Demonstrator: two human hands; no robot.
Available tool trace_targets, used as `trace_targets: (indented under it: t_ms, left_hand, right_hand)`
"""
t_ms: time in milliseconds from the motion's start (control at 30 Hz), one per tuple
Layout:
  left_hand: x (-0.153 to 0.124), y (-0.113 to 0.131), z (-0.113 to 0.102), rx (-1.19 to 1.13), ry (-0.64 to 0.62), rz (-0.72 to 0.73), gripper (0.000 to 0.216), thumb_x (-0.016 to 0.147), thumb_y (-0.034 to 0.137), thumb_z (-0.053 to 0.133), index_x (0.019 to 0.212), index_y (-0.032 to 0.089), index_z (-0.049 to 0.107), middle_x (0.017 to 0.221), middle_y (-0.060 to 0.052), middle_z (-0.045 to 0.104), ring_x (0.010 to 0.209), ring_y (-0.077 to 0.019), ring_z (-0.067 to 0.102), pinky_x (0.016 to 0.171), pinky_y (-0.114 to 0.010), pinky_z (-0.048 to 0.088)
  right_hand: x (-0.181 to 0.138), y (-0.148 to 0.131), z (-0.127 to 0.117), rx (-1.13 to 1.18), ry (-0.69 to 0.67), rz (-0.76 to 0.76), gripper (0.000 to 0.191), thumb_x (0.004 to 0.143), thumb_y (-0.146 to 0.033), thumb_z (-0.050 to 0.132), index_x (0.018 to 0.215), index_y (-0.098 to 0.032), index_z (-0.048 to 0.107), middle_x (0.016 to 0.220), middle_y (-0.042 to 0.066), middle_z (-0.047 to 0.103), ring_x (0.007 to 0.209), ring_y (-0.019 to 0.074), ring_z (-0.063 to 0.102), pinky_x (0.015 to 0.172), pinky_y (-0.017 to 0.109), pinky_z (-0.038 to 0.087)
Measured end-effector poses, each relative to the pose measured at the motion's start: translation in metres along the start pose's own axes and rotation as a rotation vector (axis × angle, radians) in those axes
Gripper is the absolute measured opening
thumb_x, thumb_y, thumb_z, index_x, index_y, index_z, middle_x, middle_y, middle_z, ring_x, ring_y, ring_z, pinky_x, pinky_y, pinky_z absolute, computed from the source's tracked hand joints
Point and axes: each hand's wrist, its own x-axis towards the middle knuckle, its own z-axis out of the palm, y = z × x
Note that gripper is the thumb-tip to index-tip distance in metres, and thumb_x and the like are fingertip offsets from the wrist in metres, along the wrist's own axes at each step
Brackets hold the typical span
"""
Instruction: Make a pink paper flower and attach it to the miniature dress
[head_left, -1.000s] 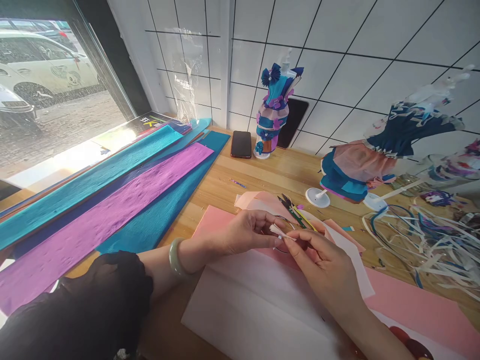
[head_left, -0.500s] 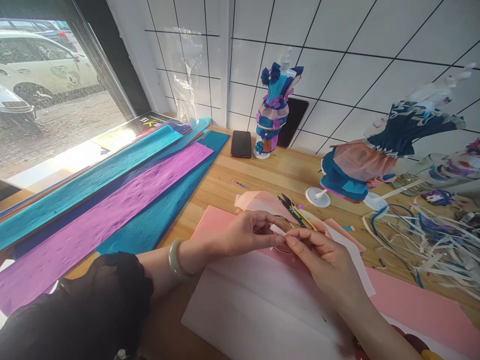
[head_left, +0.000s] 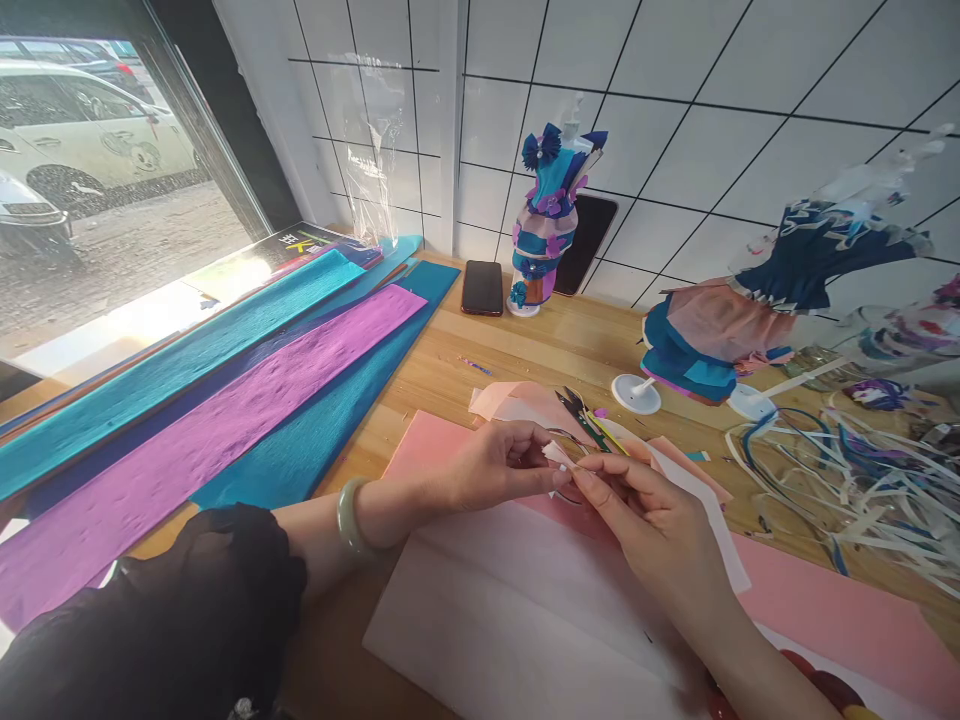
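A small pale pink piece of folded paper (head_left: 556, 454) is held between both hands, its upper end slightly fanned. My left hand (head_left: 504, 466) grips its side with thumb and fingers. At its lower end, my right hand (head_left: 637, 500) pinches it between thumb and forefinger. Beneath the hands lies a white paper sheet (head_left: 480, 610) over a salmon-pink sheet (head_left: 421, 440). Just behind the fingers are dark-handled scissors (head_left: 581, 412), partly hidden, and a yellow pencil-like stick (head_left: 616, 442).
Long crepe paper strips, one of them purple (head_left: 300, 370), cover the left side by the window. A phone (head_left: 481, 287) lies near the wall. A small dressed figure (head_left: 546, 235) and a tilted dressed figure (head_left: 720, 320) stand behind. Tangled paper strips (head_left: 855, 490) lie at right.
The paper's upper end has spread from a narrow strip into a small fan. Both hands stay nearly in place, with slight finger movement.
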Motion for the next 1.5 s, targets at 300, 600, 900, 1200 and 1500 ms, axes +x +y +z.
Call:
trace_targets:
  t_ms: [300,600,900,1200,1500]
  left_hand:
    - [0.000,-0.003,-0.003,-0.071,0.039,-0.102,0.043,0.070,0.042,0.065,0.099,0.016,0.048,0.066,0.001,0.056,0.060,-0.0098,0.053,0.053,-0.021,0.041]
    - [0.000,-0.002,0.001,-0.030,0.008,-0.040,0.032,0.072,0.043,0.062,0.084,0.014,0.058,0.074,-0.002,0.058,0.063,-0.0082,0.051,0.053,-0.020,0.039]
    - [0.000,0.000,-0.001,0.127,0.104,0.036,0.030,0.073,0.037,0.064,0.091,0.014,0.060,0.085,-0.005,0.059,0.075,-0.0113,0.053,0.063,-0.022,0.040]
    - [-0.001,0.003,0.000,0.120,0.026,0.010,0.029,0.074,0.041,0.061,0.081,0.012,0.063,0.079,-0.005,0.064,0.076,-0.0151,0.058,0.065,-0.025,0.043]
    - [-0.001,0.006,0.000,0.139,-0.056,0.083,0.026,0.080,0.034,0.056,0.089,0.012,0.066,0.090,-0.008,0.067,0.084,-0.0171,0.060,0.071,-0.025,0.045]
  right_hand:
    - [0.000,-0.007,0.000,0.116,-0.046,0.052,0.019,0.079,-0.040,0.056,0.080,-0.024,0.064,0.073,0.001,0.066,0.066,0.0158,0.061,0.062,0.027,0.050]
    - [0.000,-0.007,0.001,0.148,-0.067,0.113,0.020,0.077,-0.042,0.057,0.079,-0.023,0.064,0.071,-0.001,0.066,0.068,0.0154,0.061,0.066,0.026,0.048]
    - [0.001,-0.002,0.000,0.040,-0.048,0.059,0.023,0.078,-0.045,0.055,0.079,-0.025,0.065,0.070,-0.001,0.065,0.067,0.0167,0.060,0.074,0.035,0.045]
    - [-0.002,-0.008,0.002,0.165,-0.043,0.045,0.018,0.079,-0.039,0.055,0.080,-0.023,0.064,0.076,0.002,0.066,0.069,0.0171,0.062,0.064,0.028,0.051]
    - [-0.002,-0.014,0.003,0.142,-0.014,0.049,0.014,0.079,-0.035,0.055,0.076,-0.023,0.062,0.070,0.001,0.065,0.062,0.0147,0.061,0.058,0.026,0.052]
